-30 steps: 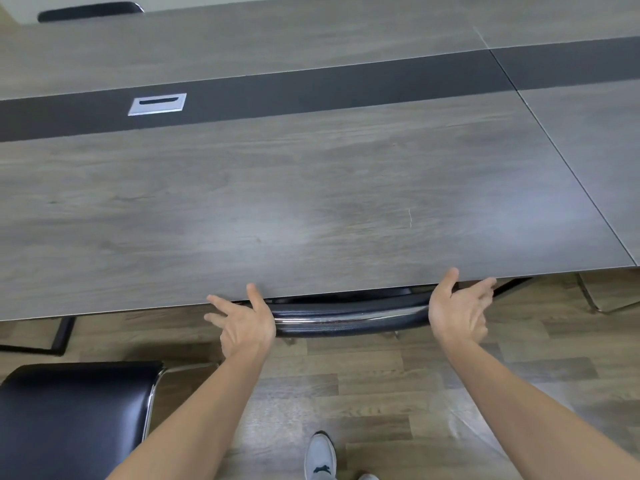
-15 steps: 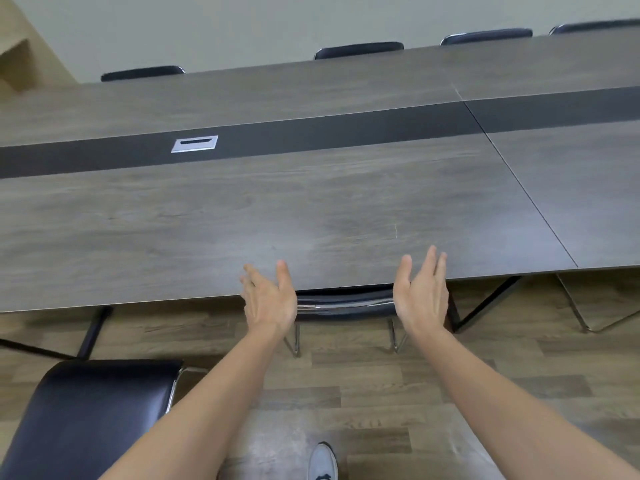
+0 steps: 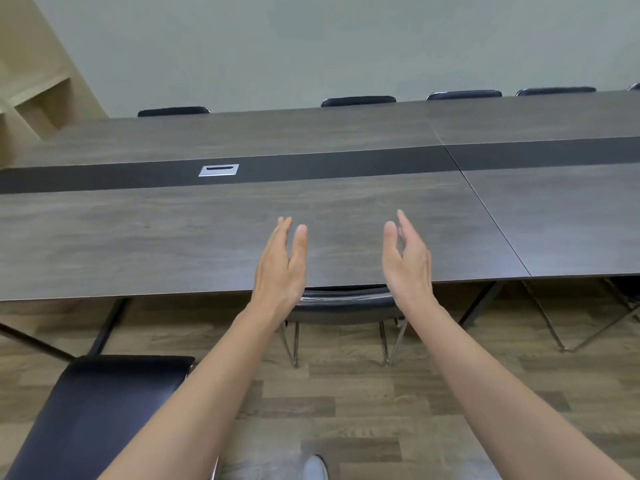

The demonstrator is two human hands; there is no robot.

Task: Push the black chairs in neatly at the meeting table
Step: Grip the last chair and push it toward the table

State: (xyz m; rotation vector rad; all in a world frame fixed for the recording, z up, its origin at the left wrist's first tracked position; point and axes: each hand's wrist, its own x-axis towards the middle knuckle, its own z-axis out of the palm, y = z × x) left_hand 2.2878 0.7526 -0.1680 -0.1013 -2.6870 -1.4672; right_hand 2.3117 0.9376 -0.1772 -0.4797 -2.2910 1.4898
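**The next chair is down at your left**

Both your hands are up in the air over the worktop (image 3: 173, 244). Your left hand (image 3: 280, 268) and your right hand (image 3: 408, 265) have straight, loose fingers. They hold nothing and touch nothing.

Look between your wrists. The middle chair (image 3: 343, 301) sits right at the worktop edge. Only the top of its back and its thin metal legs show. Its seat is hidden under the worktop, so I think this one is done.

Now look down at your left. The near chair (image 3: 100, 410) stands out on the floor (image 3: 415, 393), well apart from the worktop edge. Its black seat is in plain sight, and it looks a bit turned, not square to the edge. This is the one I think you push next.

It lies to the left of your fingers and lower than them. Your left hand is much nearer to it than your right. You cannot see its back from here, so step left and find it first. Then push it straight toward the worktop, away from you.

More chairs (image 3: 358, 101) stand tucked in along the far side.
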